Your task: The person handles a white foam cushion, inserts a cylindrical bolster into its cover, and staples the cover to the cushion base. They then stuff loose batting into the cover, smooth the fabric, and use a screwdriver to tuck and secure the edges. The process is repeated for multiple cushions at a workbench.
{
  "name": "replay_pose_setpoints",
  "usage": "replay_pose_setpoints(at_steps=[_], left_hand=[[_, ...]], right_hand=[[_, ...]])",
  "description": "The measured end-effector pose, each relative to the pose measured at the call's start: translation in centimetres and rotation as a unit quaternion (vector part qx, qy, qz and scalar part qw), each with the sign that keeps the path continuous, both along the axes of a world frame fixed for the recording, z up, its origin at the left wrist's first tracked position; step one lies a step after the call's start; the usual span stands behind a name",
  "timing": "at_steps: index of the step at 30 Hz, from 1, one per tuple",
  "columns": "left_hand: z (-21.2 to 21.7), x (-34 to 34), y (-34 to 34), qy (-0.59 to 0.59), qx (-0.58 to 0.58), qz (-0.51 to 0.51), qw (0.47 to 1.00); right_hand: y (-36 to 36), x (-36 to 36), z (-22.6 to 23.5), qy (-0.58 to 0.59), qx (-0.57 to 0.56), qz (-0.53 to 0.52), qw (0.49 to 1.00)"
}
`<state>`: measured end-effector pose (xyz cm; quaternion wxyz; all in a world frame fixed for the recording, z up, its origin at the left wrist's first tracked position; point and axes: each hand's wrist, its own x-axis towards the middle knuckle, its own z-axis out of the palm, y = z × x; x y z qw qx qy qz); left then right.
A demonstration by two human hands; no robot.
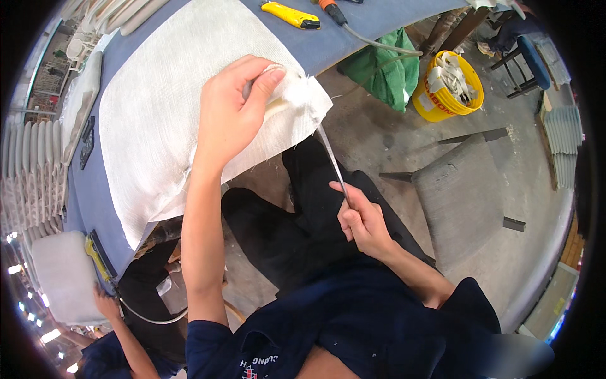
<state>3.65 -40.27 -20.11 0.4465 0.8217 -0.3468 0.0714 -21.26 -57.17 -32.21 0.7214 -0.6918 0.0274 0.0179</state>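
A large panel covered in white woven fabric [164,95] lies on the blue-grey tabletop, its near corner overhanging the edge. My left hand [230,110] is closed on a bunched fold of that fabric at the corner, thumb pressed against curled fingers. The fabric's cut edge is frayed there. My right hand [366,222] is wrapped round the lower end of a long thin metal tool [331,150]. Its upper end meets the frayed corner; whether it is a blade or scissors I cannot make out, as the grip hides its handle.
A yellow cutter knife [290,15] and a corded orange-and-black tool [332,11] lie on the table. Right of it are a green sack [388,72], a yellow bucket of scraps [447,88] and a grey padded seat [467,196]. A co-worker's hand [107,304] touches a pale cushion.
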Motion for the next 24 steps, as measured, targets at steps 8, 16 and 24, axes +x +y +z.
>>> replay_pose_setpoints(at_steps=[8,16,24], left_hand=[[0.1,-0.1,-0.1,-0.014,0.017,0.002,1.000],[-0.7,-0.1,0.0,-0.158,0.024,-0.047,0.986],[-1.2,-0.8,0.0,-0.265,0.048,-0.078,0.960]], right_hand=[[0.4,1.7,1.5,0.046,0.013,0.017,0.999],[1.8,3.3,1.7,0.042,0.233,0.002,0.971],[1.9,4.1,7.9,0.087,0.351,0.079,0.929]])
